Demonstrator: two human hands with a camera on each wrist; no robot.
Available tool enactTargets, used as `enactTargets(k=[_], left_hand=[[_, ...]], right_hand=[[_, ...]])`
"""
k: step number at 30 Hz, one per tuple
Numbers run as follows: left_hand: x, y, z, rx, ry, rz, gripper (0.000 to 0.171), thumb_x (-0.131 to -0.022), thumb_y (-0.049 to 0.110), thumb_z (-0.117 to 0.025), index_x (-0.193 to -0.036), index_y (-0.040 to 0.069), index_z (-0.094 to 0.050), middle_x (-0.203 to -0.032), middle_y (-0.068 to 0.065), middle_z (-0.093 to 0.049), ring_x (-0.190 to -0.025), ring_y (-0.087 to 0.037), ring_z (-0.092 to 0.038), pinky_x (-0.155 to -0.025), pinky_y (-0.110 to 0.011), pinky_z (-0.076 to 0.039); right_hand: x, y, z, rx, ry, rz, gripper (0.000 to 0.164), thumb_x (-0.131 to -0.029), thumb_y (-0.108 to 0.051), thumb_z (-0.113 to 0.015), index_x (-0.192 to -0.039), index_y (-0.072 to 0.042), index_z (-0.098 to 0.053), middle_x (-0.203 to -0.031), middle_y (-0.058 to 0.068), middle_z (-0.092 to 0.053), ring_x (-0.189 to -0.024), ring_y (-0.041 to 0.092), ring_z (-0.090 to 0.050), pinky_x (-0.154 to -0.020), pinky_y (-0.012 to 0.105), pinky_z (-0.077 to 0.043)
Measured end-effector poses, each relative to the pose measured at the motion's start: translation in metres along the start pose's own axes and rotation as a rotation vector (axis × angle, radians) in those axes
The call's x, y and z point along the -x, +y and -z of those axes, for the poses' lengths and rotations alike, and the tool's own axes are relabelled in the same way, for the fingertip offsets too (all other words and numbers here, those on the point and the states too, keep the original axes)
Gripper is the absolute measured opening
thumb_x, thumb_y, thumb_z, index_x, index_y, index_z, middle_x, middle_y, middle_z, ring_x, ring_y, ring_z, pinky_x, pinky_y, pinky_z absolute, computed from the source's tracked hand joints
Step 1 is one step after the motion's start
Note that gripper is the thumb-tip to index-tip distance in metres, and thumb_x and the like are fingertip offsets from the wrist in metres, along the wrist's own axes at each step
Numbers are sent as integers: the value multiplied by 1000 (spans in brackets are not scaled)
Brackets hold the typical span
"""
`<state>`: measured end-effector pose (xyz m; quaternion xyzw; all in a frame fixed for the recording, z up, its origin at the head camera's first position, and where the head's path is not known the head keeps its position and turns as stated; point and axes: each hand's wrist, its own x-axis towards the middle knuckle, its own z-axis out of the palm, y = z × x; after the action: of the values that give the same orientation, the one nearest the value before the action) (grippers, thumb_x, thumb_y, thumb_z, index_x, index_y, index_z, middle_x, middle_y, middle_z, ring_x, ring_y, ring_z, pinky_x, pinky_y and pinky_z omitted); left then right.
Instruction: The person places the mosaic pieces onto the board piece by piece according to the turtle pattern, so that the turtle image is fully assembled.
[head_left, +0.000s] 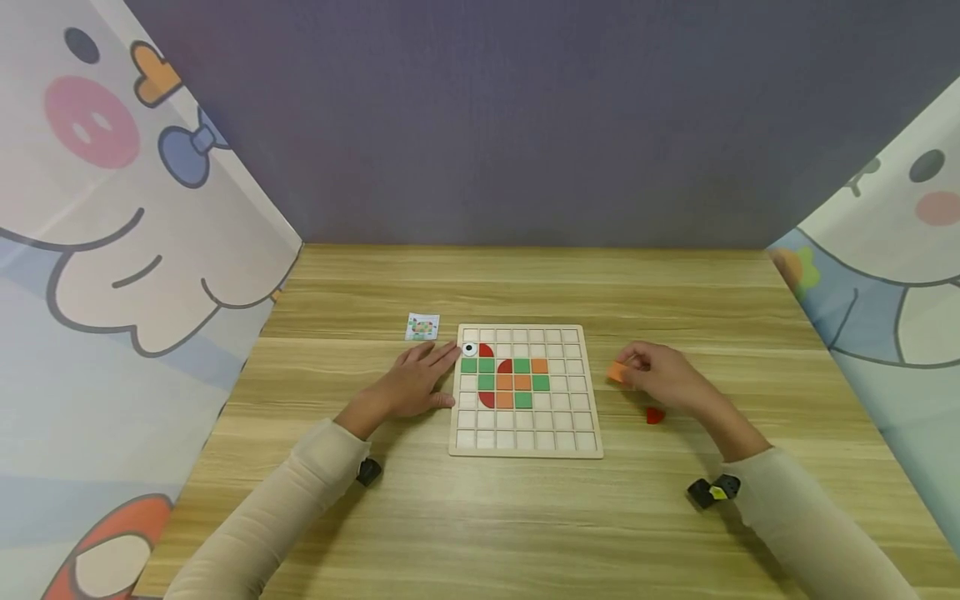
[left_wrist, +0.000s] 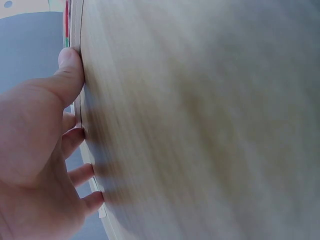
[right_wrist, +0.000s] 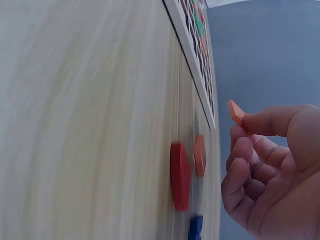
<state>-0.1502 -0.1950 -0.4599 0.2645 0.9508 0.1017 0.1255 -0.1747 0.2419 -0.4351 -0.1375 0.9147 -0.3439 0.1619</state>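
Observation:
A light wooden grid board [head_left: 570,423] lies on the table with red, green and orange tiles in its squares, plus a round eye tile [head_left: 469,349]. My left hand [head_left: 417,383] rests on the table at the board's left side, fingers extended and touching its edge; the left wrist view shows the thumb [left_wrist: 69,65] against that edge too. Right of the board, my right hand [head_left: 663,375] pinches an orange tile [right_wrist: 235,112] between thumb and finger, above the table. Below that hand lie a red rounded tile [head_left: 655,415] and another orange tile [right_wrist: 199,155].
A small picture card [head_left: 422,327] with a coloured tile figure lies beyond my left hand. A blue piece [right_wrist: 195,228] shows near the red tile in the right wrist view. A grey panel [head_left: 525,125] stands behind the wooden table [head_left: 525,525], with cartoon-printed cloth at both sides.

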Motion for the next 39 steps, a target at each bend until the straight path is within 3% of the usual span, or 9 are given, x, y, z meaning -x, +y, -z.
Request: enactTargets(k=[8, 20, 29, 39], left_hand=[[0, 0, -1, -2, 10, -5, 87, -96, 51, -63, -162, 9, -26, -169, -11, -26, -151, -49, -27, -116, -70, -28], [-2, -3, -2, 3, 1, -4, 87, -97, 52, -61, -163, 11, -24, -170, -10, -24, -152, -48, -25, -117, -69, -27], [-2, -2, -3, 1, 4, -12, 87, -97, 52, -61, -163, 10, -24, -169, -12, -25, -151, -49, -27, -116, -70, -28], [-2, -3, -4, -6, -10, 2, 88, -97, 54, -60, -164, 11, -22, -171, -10, -23, -152, -48, -24, -117, -69, -27]], right_hand=[[-14, -16, -17, -69, -73, -18, 23, -101, -20, -60, -120, -9, -68, -96, 6, -69, -76, 18, -57, -63, 28, -49], [-27, -39, -47, -83, -145, 91, 8, -98, -13, -64, -104, -9, -68, -88, 2, -65, -79, 16, -57, -67, 25, -49], [-31, -56, -65, -56, -188, 92, 5, -94, -15, -68, -95, -12, -64, -80, 0, -63, -69, 13, -53, -63, 25, -45], [-30, -64, -70, -15, -200, 127, 3, -92, -13, -67, -95, -13, -65, -75, -3, -63, -65, 13, -52, -64, 27, -45]])
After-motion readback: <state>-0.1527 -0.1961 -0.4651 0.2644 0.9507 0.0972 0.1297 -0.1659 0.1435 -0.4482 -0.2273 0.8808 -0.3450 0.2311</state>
